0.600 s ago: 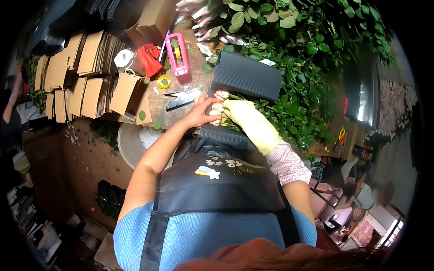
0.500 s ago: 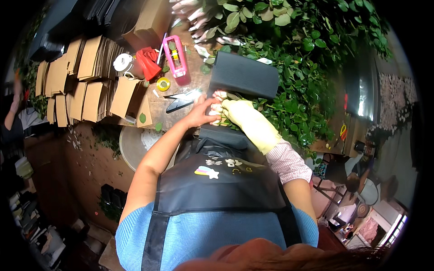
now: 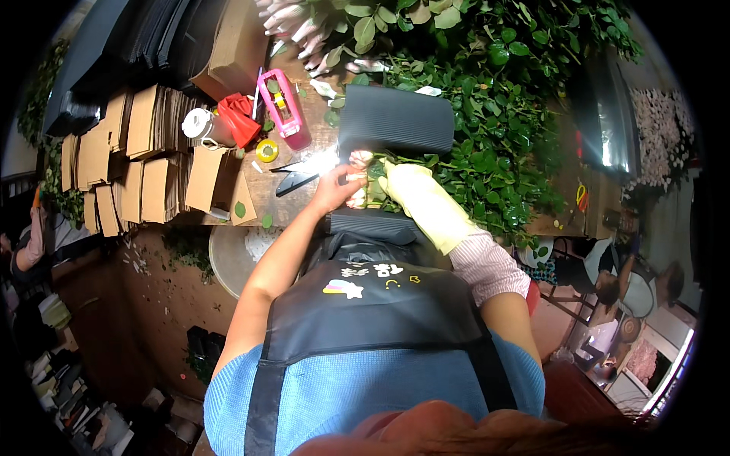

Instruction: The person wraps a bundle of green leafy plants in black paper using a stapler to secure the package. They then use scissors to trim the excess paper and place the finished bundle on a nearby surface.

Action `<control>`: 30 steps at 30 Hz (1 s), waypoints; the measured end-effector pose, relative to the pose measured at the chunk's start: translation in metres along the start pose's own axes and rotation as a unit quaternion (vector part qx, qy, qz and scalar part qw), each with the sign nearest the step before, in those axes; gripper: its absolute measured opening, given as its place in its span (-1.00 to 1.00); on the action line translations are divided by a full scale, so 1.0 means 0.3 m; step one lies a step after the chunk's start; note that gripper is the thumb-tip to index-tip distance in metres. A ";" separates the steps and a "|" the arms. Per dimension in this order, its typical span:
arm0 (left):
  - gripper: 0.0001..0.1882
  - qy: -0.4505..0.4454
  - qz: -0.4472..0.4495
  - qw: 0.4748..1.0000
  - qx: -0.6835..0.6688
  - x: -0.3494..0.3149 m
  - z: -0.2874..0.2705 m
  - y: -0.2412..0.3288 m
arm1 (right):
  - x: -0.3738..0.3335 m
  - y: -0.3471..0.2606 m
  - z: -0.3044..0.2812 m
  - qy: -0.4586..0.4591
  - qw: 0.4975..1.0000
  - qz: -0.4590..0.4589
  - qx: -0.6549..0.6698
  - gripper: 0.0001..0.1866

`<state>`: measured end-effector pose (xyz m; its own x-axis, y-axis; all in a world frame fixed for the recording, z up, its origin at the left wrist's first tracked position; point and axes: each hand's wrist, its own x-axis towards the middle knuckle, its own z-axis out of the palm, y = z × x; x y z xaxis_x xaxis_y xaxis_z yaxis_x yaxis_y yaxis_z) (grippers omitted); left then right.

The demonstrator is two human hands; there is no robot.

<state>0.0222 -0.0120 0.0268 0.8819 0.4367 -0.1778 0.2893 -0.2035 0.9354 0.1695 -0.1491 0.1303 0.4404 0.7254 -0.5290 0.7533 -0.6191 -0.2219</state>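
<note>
My bare left hand [image 3: 331,191] has its fingers curled against a small cluster of pale pink rose heads [image 3: 359,158], closed on one rose. My right hand [image 3: 407,187], in a pale yellow glove, lies just right of the heads, closed about the green rose stems; its fingertips are partly hidden. The roses lie between two ends of a dark grey corrugated sheet: its far flap [image 3: 397,119] stands up beyond my hands, and its near part [image 3: 370,222] lies against my black apron [image 3: 380,304].
Left on the wooden table are black-handled scissors [image 3: 295,183], yellow tape [image 3: 267,150], a pink tape dispenser [image 3: 282,106], a red wrapper [image 3: 239,121], a white lidded cup [image 3: 205,125] and stacked cardboard sleeves [image 3: 163,178]. Leafy rose stems [image 3: 494,144] crowd the right. A round tub [image 3: 228,262] stands below.
My gloved right hand has drawn back to the right off the rose heads, leaving more of them in sight. My left hand stays by the roses. The view has shifted slightly.
</note>
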 end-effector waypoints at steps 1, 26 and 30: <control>-0.67 0.002 0.018 1.000 -0.001 -0.003 0.002 -0.011 | -0.001 -0.002 0.003 0.001 1.000 0.003 0.006 -0.66; -0.62 0.061 -0.121 0.985 -0.103 0.034 0.031 0.031 | -0.038 -0.009 -0.099 0.062 0.971 -0.073 0.218 -0.59; -0.62 0.084 -0.033 0.996 -0.026 0.039 0.036 -0.013 | 0.034 0.025 0.015 0.107 0.982 -0.133 0.083 -0.48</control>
<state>0.0356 -0.0155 0.0179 0.7854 0.5893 -0.1894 0.3208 -0.1258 0.9388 0.1776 -0.1476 0.1195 0.3450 0.9035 -0.2542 0.7730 -0.4272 -0.4690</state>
